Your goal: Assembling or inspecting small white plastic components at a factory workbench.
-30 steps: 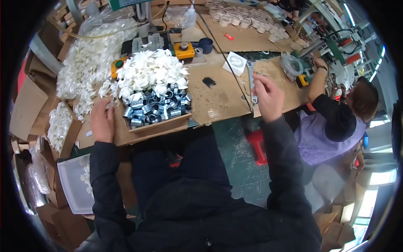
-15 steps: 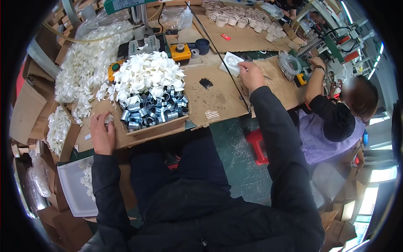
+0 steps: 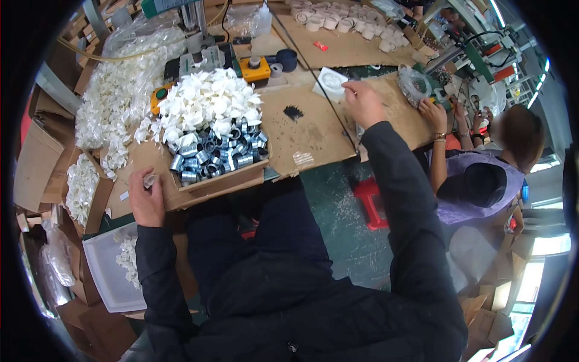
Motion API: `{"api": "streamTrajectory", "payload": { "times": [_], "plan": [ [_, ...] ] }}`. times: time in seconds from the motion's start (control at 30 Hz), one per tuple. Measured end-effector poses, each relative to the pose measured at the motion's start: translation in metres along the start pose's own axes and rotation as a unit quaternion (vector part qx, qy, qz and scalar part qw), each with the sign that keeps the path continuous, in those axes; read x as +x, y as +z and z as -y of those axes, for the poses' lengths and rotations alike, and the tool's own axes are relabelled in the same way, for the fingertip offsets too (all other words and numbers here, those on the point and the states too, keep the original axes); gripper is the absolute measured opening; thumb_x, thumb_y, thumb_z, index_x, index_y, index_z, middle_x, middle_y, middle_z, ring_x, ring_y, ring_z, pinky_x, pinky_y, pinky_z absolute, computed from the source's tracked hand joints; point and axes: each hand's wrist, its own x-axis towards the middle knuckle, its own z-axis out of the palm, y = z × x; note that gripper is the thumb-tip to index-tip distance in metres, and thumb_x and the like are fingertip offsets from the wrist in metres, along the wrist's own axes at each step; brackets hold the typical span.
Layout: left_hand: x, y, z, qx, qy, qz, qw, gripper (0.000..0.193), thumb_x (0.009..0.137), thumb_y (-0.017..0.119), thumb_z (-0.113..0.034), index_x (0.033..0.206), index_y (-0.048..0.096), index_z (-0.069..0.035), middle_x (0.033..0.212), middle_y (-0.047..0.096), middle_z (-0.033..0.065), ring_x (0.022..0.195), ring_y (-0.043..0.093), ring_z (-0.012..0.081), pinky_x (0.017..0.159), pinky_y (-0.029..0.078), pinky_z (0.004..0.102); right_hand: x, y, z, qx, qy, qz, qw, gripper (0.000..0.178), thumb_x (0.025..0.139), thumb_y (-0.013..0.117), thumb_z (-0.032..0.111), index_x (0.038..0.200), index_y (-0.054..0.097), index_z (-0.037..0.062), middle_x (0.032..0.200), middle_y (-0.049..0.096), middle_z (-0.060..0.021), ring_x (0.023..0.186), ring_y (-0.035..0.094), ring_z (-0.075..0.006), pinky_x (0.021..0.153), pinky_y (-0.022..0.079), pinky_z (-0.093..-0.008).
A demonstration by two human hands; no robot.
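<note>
Left hand point(image 3: 146, 202), table's point(image 3: 313, 133) front edge: thumb and finger pinching white piece point(image 3: 149, 180). Beside it, cardboard box point(image 3: 226, 179): shiny metal rings point(image 3: 218, 154), curled white parts point(image 3: 208, 102). Right hand point(image 3: 365, 105) has shifted left to white square's point(image 3: 329, 83) right edge; fingertips together, contents hidden.

The plastic parts point(image 3: 208, 102) are white, while the metal rings point(image 3: 205, 160) have a silver colour with bluish shine. The table point(image 3: 316, 142) is brown with darker stains, and the square piece point(image 3: 330, 81) is white with a greyish circle pattern. The control box point(image 3: 253, 73) is yellow, the stool point(image 3: 363, 192) red, the floor point(image 3: 338, 223) green with pale specks, and the jacket point(image 3: 259, 308) black.
</note>
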Motion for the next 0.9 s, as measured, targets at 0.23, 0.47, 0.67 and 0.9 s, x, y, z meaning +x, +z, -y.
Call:
{"api": "streamTrajectory", "payload": {
  "times": [0.23, 0.47, 0.67, 0.9],
  "plan": [
    [-0.036, -0.016, -0.014, -0.372, -0.130, 0.004, 0.919, 0.022, 0.100, 0.067, 0.001, 0.122, 0.063, -0.001, 0.120, 0.072, 0.0172, 0.085, 0.070, 0.0162, 0.073, 0.055, 0.0261, -0.086, -0.068, 0.066, 0.204, 0.128, 0.017, 0.970, 0.019, 0.101, 0.065, 0.009, 0.113, 0.075, -0.0033, 0.090, 0.071, -0.0089, 0.076, 0.068, -0.0142, 0.070, 0.054, -0.0284],
    [-0.079, -0.014, -0.068, -0.554, -0.115, 0.127, 0.815, 0.016, 0.102, 0.062, 0.004, 0.116, 0.061, -0.002, 0.119, 0.071, 0.0238, 0.088, 0.075, 0.0246, 0.073, 0.062, 0.0325, -0.238, -0.019, 0.045, 0.064, 0.047, 0.184, 0.980, 0.020, 0.093, 0.068, 0.002, 0.111, 0.077, 0.0030, 0.095, 0.074, -0.0123, 0.084, 0.073, -0.0292, 0.075, 0.059, -0.0355],
    [-0.091, 0.017, -0.119, -0.624, -0.216, 0.212, 0.720, 0.025, 0.103, 0.060, 0.001, 0.128, 0.056, -0.004, 0.140, 0.062, 0.0225, 0.123, 0.068, 0.0308, 0.101, 0.057, 0.0354, -0.213, -0.018, 0.071, 0.073, 0.031, 0.100, 0.992, 0.017, 0.090, 0.070, 0.001, 0.106, 0.075, 0.0021, 0.101, 0.073, -0.0166, 0.095, 0.071, -0.0364, 0.082, 0.057, -0.0416],
    [-0.099, 0.033, -0.161, -0.638, -0.266, 0.290, 0.662, 0.036, 0.107, 0.051, -0.001, 0.142, 0.049, 0.000, 0.150, 0.054, 0.0191, 0.139, 0.058, 0.0276, 0.112, 0.050, 0.0343, -0.130, 0.022, 0.106, 0.133, -0.021, 0.023, 0.991, 0.012, 0.092, 0.069, 0.002, 0.103, 0.075, 0.0024, 0.099, 0.071, -0.0163, 0.092, 0.070, -0.0371, 0.080, 0.056, -0.0421]
  ]
}}
